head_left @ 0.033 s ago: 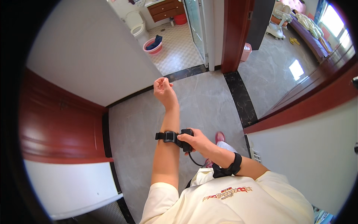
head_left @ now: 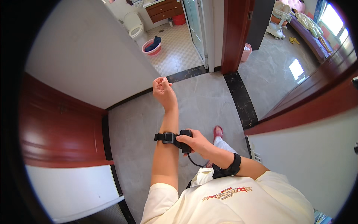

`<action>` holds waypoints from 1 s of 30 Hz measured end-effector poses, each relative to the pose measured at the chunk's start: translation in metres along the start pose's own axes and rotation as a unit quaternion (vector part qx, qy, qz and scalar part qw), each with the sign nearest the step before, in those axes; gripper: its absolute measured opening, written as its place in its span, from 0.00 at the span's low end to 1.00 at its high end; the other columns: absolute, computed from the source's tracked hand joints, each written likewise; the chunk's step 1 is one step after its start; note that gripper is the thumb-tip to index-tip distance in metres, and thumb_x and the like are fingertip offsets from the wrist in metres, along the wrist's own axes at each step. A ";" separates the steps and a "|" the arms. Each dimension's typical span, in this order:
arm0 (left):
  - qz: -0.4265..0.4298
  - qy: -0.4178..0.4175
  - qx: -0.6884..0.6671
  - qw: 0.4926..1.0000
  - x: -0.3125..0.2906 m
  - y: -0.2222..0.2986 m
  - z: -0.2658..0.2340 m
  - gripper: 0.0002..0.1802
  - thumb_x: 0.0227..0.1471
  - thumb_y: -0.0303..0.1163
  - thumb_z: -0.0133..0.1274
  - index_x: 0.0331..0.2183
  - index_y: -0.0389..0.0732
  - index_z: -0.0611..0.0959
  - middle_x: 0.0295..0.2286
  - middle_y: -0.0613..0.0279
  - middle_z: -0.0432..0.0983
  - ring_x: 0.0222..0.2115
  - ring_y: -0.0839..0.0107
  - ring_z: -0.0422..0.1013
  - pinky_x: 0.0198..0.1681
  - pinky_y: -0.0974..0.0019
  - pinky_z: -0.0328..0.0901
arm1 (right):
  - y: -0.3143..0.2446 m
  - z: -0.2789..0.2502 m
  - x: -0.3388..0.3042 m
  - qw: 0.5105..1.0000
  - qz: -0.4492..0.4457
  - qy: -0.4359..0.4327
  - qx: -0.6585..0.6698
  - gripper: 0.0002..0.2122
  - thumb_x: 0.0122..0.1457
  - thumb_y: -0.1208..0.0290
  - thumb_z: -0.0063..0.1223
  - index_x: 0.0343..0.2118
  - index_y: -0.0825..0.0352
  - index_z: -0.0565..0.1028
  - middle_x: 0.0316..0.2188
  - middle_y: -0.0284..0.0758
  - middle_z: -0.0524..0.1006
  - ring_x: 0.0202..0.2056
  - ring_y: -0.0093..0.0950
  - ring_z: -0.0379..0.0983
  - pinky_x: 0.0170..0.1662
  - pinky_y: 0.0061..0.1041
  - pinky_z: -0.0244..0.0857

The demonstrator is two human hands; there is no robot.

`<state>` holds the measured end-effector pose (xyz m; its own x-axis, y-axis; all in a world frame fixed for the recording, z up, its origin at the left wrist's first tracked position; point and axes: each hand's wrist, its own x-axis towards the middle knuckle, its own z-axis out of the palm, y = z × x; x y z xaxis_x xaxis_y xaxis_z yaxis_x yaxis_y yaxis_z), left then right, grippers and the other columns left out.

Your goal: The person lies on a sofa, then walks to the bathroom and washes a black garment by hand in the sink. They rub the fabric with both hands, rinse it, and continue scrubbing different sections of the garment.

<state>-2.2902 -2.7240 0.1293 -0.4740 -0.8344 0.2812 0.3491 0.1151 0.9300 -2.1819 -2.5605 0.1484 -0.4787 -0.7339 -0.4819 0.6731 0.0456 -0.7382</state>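
My left arm reaches straight ahead, palm side up. My left hand (head_left: 164, 92) is curled into a loose fist, and nothing shows in it. A black strap (head_left: 168, 138) with a buckle circles the left forearm, and a small black box-shaped device (head_left: 185, 136) sits on it. My right hand (head_left: 197, 142) grips this device, its thumb on top and the other fingers mostly hidden underneath. From the device a black cable (head_left: 194, 162) curves down toward my body. Around my right forearm runs another black band (head_left: 235, 164).
Ahead, a bathroom doorway shows a pink basin (head_left: 153, 51) with dark cloth, a toilet (head_left: 136, 30) and a glass door (head_left: 194, 28). Right of it, a bedroom holds a bed (head_left: 298, 31) and a pink bin (head_left: 246, 53). A red-brown door (head_left: 63, 121) stands left.
One foot in a red shoe has come farther forward, showing more of the light trouser leg. Both hands keep nearly the same place and grip.
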 end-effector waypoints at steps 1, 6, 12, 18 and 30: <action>0.018 -0.016 0.020 1.000 0.022 -0.012 0.016 0.04 0.53 0.27 0.49 0.28 0.40 0.77 0.22 0.68 0.72 0.22 0.80 0.68 0.25 0.76 0.60 | -0.019 -0.010 0.023 1.000 0.000 0.000 -0.023 0.21 0.52 0.57 0.60 0.38 0.71 0.72 0.25 0.33 0.74 0.23 0.20 0.71 0.22 0.22 0.68; -0.040 -0.001 -0.016 0.999 0.150 -0.068 0.100 0.05 0.54 0.28 0.48 0.29 0.40 0.78 0.25 0.67 0.74 0.21 0.79 0.68 0.26 0.75 0.61 | -0.113 -0.062 0.156 0.976 -0.134 -0.021 -0.168 0.20 0.50 0.60 0.61 0.38 0.72 0.70 0.25 0.36 0.74 0.23 0.23 0.71 0.28 0.23 0.68; -0.093 0.025 -0.004 0.995 0.312 -0.116 0.188 0.06 0.56 0.29 0.48 0.30 0.40 0.77 0.26 0.64 0.76 0.20 0.78 0.68 0.26 0.74 0.64 | -0.254 -0.073 0.270 0.959 -0.211 0.027 -0.187 0.17 0.51 0.64 0.62 0.34 0.70 0.68 0.24 0.37 0.74 0.24 0.23 0.71 0.29 0.24 0.66; -0.036 0.035 0.007 0.999 0.428 -0.166 0.243 0.06 0.56 0.29 0.48 0.30 0.39 0.77 0.26 0.64 0.76 0.19 0.80 0.67 0.25 0.75 0.63 | -0.345 -0.117 0.395 0.977 -0.091 -0.110 -0.156 0.19 0.57 0.60 0.56 0.41 0.70 0.66 0.22 0.36 0.75 0.22 0.24 0.75 0.24 0.24 0.68; -0.204 -0.367 -0.014 0.908 0.568 -0.274 0.322 0.26 0.54 0.30 0.56 0.52 0.35 0.66 0.39 0.63 0.73 0.38 0.78 0.68 0.36 0.73 0.66 | -0.629 -0.221 0.803 0.942 -0.179 0.250 0.134 0.08 0.59 0.66 0.44 0.36 0.61 0.74 0.23 0.28 0.75 0.19 0.18 0.65 0.25 0.22 0.64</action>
<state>-2.9159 -3.0561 0.1102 -0.9755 -0.2197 0.0062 0.0387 -0.1442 0.9888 -3.1145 -3.0287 0.1208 -0.8631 -0.2556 -0.4357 0.5035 -0.3666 -0.7824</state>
